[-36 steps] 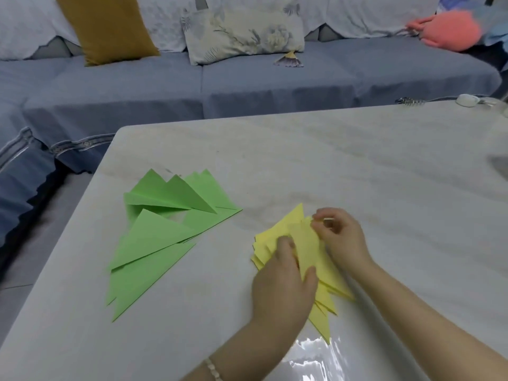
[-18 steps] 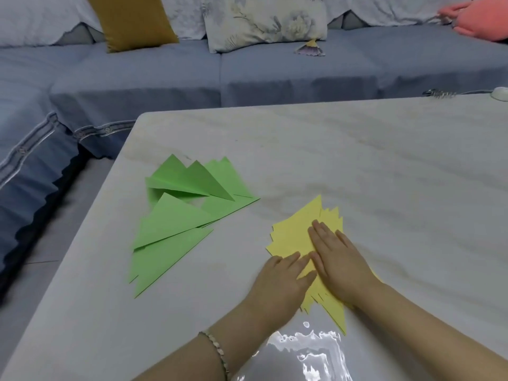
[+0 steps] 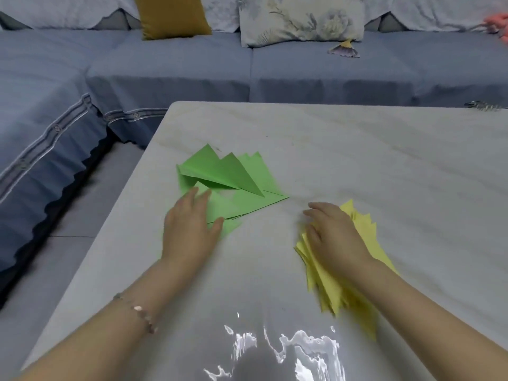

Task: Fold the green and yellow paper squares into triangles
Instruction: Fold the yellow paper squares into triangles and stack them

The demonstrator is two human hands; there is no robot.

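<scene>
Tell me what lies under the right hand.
The right hand rests on the fanned pile of folded yellow paper triangles, which lies on the pale marble table. Points stick out beside it; the pile's middle is covered, so its count cannot be told.

My two heaps of folded paper: green triangles (image 3: 220, 171), plain and bright; yellow triangles (image 3: 362, 224), plain and pale. The counter (image 3: 357, 149) is light grey with faint marble veining. The sofa (image 3: 302, 75) is slate blue, its cover edged by a patterned grey band. One mustard cushion (image 3: 171, 15), plain; one floral cushion (image 3: 299, 17), cream with grey flowers. The bracelet (image 3: 137, 309) on my left wrist has pinkish beads.
</scene>
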